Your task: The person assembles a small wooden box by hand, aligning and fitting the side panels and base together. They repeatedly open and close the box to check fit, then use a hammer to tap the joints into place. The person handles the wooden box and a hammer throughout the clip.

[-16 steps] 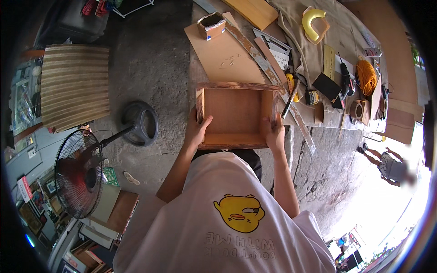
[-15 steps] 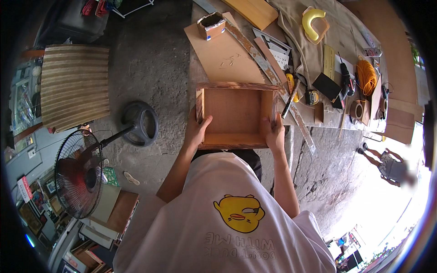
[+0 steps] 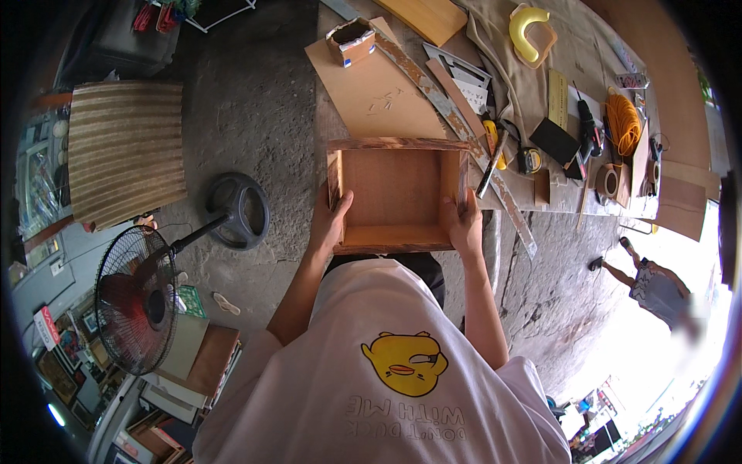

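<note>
In front of my body I hold a shallow wooden box (image 3: 398,249) with dark, streaked rims and a lighter brown inside, its open face toward me. My left hand (image 3: 331,220) grips the left wall, thumb over the edge and fingers hidden behind. On the opposite wall my right hand (image 3: 465,224) is closed the same way, its thumb against the inner side. The far rim of the box is close to the workbench. Beyond it lies a brown board (image 3: 379,97) with several small bits on it.
On the bench are a small carton (image 3: 352,46), a long worn metal straightedge (image 3: 433,85), a hammer (image 3: 493,164), a yellow utility knife (image 3: 495,145), a tape measure (image 3: 529,160), a drill (image 3: 590,133) and orange cord (image 3: 624,125). A pedestal fan (image 3: 137,300) stands left; another person (image 3: 657,294) is at right.
The view has shifted slightly, and the box stays in both hands with the same grip. At the right, the other person has moved, legs now farther apart.
</note>
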`<action>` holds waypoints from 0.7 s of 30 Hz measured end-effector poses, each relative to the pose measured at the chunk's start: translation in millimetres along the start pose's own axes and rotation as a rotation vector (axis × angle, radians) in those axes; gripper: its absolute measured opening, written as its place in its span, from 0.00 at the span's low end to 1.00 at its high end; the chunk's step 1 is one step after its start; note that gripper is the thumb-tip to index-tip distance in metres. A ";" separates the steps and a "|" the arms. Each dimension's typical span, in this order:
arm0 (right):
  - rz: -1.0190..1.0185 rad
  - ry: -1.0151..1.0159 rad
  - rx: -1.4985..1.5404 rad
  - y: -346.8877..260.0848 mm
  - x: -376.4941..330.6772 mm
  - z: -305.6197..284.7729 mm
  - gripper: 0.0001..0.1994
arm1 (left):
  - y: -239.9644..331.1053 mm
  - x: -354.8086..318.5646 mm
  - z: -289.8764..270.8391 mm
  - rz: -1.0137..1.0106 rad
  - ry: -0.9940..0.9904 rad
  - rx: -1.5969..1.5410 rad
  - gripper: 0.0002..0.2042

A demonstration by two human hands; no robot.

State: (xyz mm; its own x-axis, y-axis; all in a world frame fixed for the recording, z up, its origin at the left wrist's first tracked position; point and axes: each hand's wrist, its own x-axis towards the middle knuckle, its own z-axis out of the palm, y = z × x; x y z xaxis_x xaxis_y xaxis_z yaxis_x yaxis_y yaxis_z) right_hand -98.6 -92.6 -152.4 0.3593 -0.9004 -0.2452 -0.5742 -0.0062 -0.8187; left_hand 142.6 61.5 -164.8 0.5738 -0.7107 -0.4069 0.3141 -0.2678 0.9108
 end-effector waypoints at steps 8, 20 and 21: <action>0.033 -0.004 0.003 -4.7 0.9 -0.8 0.20 | -28.0 6.6 -10.2 0.045 -0.009 0.005 0.31; 0.072 -0.017 -0.001 -12.7 1.2 -2.3 0.20 | -26.9 6.1 -9.9 0.033 -0.015 -0.030 0.33; 0.070 -0.016 0.005 -8.4 1.3 -1.3 0.21 | -24.9 5.5 -9.6 0.028 -0.013 -0.028 0.33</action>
State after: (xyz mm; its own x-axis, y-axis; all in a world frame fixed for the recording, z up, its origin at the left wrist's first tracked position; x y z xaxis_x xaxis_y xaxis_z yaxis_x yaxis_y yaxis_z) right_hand -94.3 -94.3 -145.2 0.3303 -0.8915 -0.3100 -0.5943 0.0587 -0.8021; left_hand 145.2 70.5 -190.3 0.5729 -0.7263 -0.3798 0.3188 -0.2295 0.9196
